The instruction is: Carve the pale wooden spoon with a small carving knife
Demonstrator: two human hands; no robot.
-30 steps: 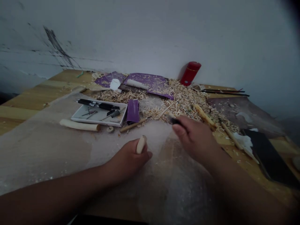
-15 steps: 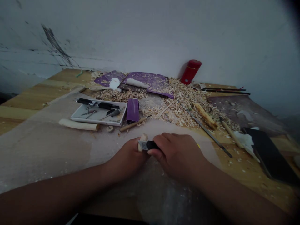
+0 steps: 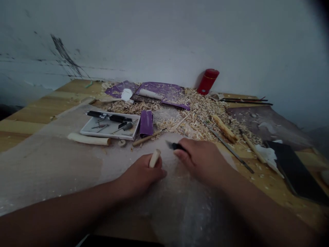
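Observation:
A short pale wooden piece [image 3: 154, 159] pokes up out of my left hand [image 3: 144, 173], whose fingers are wrapped round it. To the right, my right hand [image 3: 202, 157] is closed on the black handle of a small knife [image 3: 174, 145]; its blade points left and up, apart from the wood. Both hands are over a translucent plastic sheet [image 3: 123, 157]. Beyond my left hand lie a curved pale wooden stick [image 3: 88, 139], a small round disc [image 3: 122, 143] and a thin wooden-handled tool [image 3: 148, 137].
A white tray [image 3: 108, 134] holds black-handled tools and small bits. Beside it stands a purple piece [image 3: 146, 123]. Wood shavings [image 3: 203, 109] are heaped near the wall, with a red container [image 3: 208, 81] behind. At right lie a metal file [image 3: 231, 149] and a black flat object [image 3: 298, 171].
The knife blade has come away from the wooden piece as my right hand moved right. My left hand still holds the wood, now tilted. The camera view has shifted slightly.

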